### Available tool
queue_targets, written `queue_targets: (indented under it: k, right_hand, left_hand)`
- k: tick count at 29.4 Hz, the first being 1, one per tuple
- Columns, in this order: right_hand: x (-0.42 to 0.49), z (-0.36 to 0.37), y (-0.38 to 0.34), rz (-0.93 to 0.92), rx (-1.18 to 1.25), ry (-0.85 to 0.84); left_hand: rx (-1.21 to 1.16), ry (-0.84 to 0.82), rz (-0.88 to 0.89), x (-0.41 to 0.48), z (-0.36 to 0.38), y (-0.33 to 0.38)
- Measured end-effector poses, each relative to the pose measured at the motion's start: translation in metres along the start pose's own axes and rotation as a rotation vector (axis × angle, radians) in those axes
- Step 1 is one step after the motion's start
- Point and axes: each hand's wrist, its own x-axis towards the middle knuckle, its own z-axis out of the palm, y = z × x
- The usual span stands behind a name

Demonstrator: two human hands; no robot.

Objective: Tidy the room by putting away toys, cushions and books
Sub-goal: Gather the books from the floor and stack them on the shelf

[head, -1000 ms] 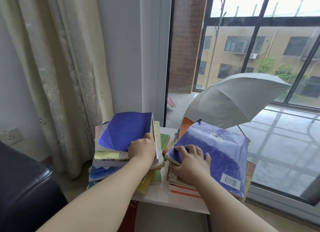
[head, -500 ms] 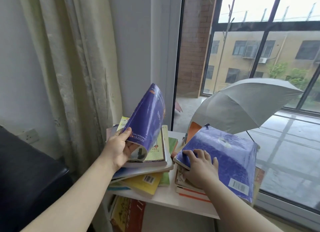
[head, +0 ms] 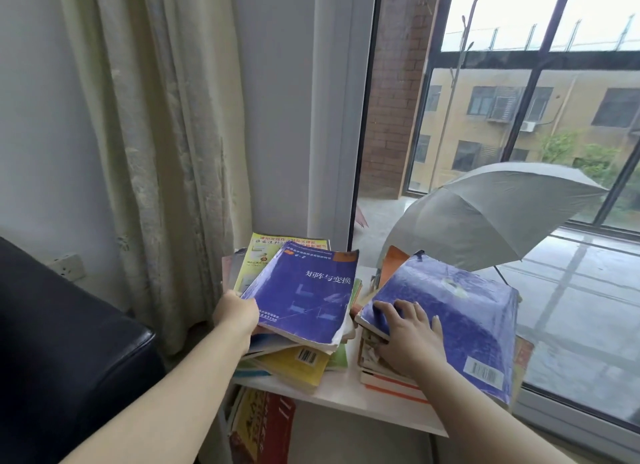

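Likely the lopsided pile (head: 294, 359) overhanging the desk (head: 346, 399) edge slides off if the left hand (head: 235, 313), fingers gripping the blue book (head: 304, 300) atop it, tugs; right hand (head: 412, 335) rests flat-fingered on the next pile (head: 391, 384).

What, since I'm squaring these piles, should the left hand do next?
Probably square the blue book onto its pile: the left hand grips its edge, it lies askew over the yellow-green book, and the right hand rests on the purple book.

One head-worn camera looks down, close over stacked books (head: 304, 325).
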Motion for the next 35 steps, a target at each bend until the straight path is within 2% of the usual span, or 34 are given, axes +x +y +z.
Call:
queue_targets:
  k: [5, 7, 8, 13, 17, 20, 23, 25, 27, 31, 33, 35]
  right_hand:
    - [-0.002, 0.007, -0.002, 0.005, 0.029, 0.028]
    - [-0.003, 0.006, -0.006, -0.002, 0.075, 0.053]
    - [-0.004, 0.004, -0.009, -0.008, 0.098, 0.069]
    - [-0.019, -0.009, -0.009, 0.025, 0.176, 0.097]
    - [-0.024, -0.017, -0.015, 0.055, 0.313, 0.132]
    - [-0.028, -0.026, -0.028, -0.032, 0.566, 0.245]
    - [-0.026, -0.049, -0.039, -0.078, 0.819, 0.410]
    - [-0.024, -0.077, -0.044, -0.092, 0.941, 0.530]
    - [-0.023, -0.106, -0.049, -0.078, 1.090, 0.663]
    - [-0.017, -0.130, -0.054, 0.201, 1.707, 0.859]
    - [-0.010, -0.119, -0.050, 0.369, 1.953, 0.791]
    - [-0.007, -0.098, -0.047, 0.559, 2.074, 0.503]
  left_hand:
    - [-0.478, -0.009, -0.241, -0.002, -0.003, -0.011]
    - [-0.603, -0.005, -0.281, -0.002, -0.009, -0.009]
    - [-0.596, -0.015, -0.272, -0.004, -0.013, -0.006]
    - [-0.090, -0.145, -0.103, -0.015, -0.020, -0.004]
    - [0.169, -0.191, -0.021, -0.021, -0.018, -0.005]
    - [0.121, -0.308, -0.070, -0.028, -0.009, -0.004]
    - [0.114, -0.189, 0.063, -0.033, 0.000, 0.004]
    - [0.010, -0.088, 0.167, -0.038, -0.003, 0.014]
    - [-0.227, -0.035, 0.188, -0.041, -0.012, 0.029]
    - [-0.742, -0.070, 0.055, -0.043, -0.040, 0.059]
    - [-0.868, -0.135, 0.071, -0.045, -0.052, 0.073]
    - [-0.908, -0.200, 0.100, -0.047, -0.058, 0.082]
